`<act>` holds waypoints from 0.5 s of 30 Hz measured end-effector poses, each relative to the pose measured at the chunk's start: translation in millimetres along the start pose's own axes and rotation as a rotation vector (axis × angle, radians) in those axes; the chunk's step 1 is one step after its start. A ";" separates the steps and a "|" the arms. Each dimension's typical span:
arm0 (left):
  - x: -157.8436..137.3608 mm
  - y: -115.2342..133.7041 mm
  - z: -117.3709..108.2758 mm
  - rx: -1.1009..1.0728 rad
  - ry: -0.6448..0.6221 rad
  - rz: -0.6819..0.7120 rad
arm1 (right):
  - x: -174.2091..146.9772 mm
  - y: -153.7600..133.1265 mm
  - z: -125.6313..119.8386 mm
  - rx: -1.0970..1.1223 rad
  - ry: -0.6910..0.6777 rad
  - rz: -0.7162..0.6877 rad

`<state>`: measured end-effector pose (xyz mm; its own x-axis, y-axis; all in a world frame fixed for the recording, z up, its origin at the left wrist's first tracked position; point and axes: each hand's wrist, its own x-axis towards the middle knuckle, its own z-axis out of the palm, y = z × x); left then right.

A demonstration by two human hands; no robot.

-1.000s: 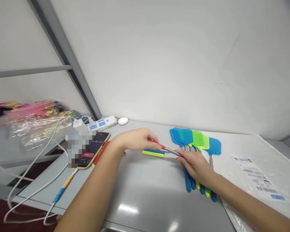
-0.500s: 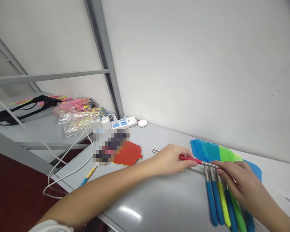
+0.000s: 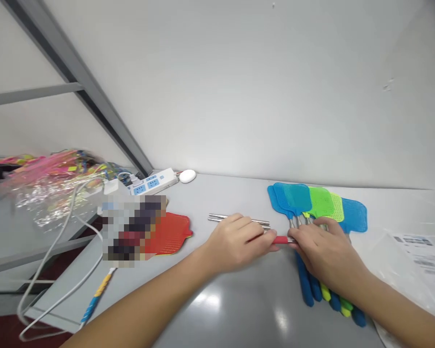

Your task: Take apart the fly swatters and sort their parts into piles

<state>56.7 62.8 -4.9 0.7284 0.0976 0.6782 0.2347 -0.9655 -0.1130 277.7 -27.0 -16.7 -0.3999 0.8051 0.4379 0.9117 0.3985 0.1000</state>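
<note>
Grey table point(image 3: 246, 299) and white wall point(image 3: 239, 96) are seen behind the hands, with a fan of swatters point(image 3: 297, 198) laid out on the table, heads toward the wall and grips toward the near edge. Just left of the swatters, a red handle point(image 3: 281, 239) is enclosed by the curled fingers of the left hand point(image 3: 239, 241). From its right end a short stretch of bare rod point(image 3: 291, 241) is shown, pinched by the fingers of the right hand point(image 3: 326, 244), which is held over the shafts of the swatters.

Since half a second ago, the hands have been brought closer together, and less of the rod is left exposed between them. Handle and rod, tilted down to the right then, have been brought nearly level. Two tubes point(image 3: 214, 216), of which little more than the ends was seen past the left hand before, are now shown at greater length, left of the swatters.

The long axis of handle and rod is laid crosswise, roughly parallel to the wall: the red part is pointed away from the swatters, the rod toward them. Its far end is covered by the right hand, so what is there cannot be told. Farther left of the swatters a red head point(image 3: 174, 234) is seen; to their right, a clear bag point(image 3: 395, 275).
</note>
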 end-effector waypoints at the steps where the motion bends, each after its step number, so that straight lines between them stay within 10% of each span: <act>1: 1.2 -3.0 -1.6 -0.013 0.011 0.037 | 0.6 -0.2 -1.3 0.046 -0.016 0.016; 15: 1.6 -14.0 -9.9 0.084 -0.140 0.142 | 6.9 3.8 -2.6 0.174 -0.055 -0.063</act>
<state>48.2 74.1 4.9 0.8389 0.0006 0.5443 0.1718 -0.9491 -0.2638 278.7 -21.1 -11.0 -0.4649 0.7969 0.3858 0.8564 0.5153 -0.0322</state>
